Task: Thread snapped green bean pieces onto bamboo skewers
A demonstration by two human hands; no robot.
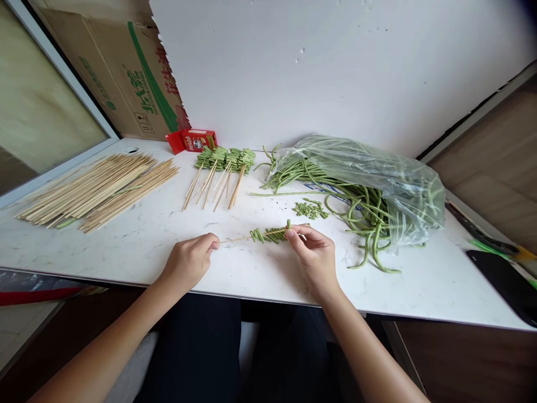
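Observation:
My left hand point(192, 262) is closed on the bare end of a thin wooden skewer point(237, 239). Short green bean pieces point(268, 235) are threaded along the skewer's other part. At that far end, my right hand point(314, 254) pinches a cut bean piece point(288, 224) between thumb and fingers, right at the skewer's tip. Whether the tip has gone through this piece is too small to tell. A small heap of cut bean pieces point(310, 209) lies on the white table just beyond my right hand.
Bundles of bare skewers point(90, 190) lie at the left. Filled bean skewers point(226, 160) rest at the back, beside a red box point(201, 140). Long beans point(369, 201) spill from a clear plastic bag point(419, 184) at the right. A black phone point(501, 285) lies near the right edge.

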